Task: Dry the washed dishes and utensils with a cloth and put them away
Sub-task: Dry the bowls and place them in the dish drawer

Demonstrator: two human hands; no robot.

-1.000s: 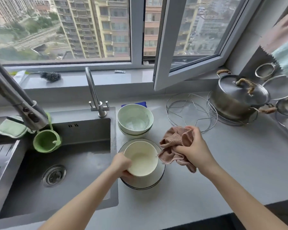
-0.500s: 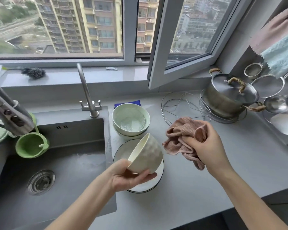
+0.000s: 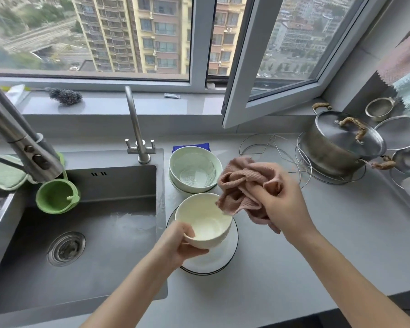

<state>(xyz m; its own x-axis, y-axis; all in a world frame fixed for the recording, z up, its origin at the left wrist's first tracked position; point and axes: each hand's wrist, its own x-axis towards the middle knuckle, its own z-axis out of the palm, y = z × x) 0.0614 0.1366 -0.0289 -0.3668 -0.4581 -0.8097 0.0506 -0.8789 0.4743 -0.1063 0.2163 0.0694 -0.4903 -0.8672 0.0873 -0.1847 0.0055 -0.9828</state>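
We held the cream bowl (image 3: 205,221) lifted just above the plate (image 3: 223,259). Our left hand (image 3: 178,247) gripped its near rim, thumb hooked over the lip and fingers curled under the wall. Our right hand (image 3: 284,202) was clenched round the bunched pink cloth (image 3: 242,185), and a loose corner of the cloth touched the bowl's far rim.

By our reading, the drying of this bowl had barely begun: the cloth was at the rim, not down in the hollow. The plate beneath and the two stacked green bowls (image 3: 194,171) just behind it waited on the counter (image 3: 305,268), the top one with a wet sheen inside. We could see nothing put away and no utensils, so most of the task looked to be left.

The plate sat just beside the sink (image 3: 104,185), whose rim dropped away to our left. A bowl set down carelessly there could have slid in. The tap (image 3: 137,129) stood behind the sink's corner, near the green bowls. The open window sash (image 3: 242,79) leaned in over the rear of the counter. The wire racks (image 3: 265,147) and the lidded pot (image 3: 341,147) crowded the right rear. The best room for moving lay on the bare counter to the right of the plate, short of its front edge.
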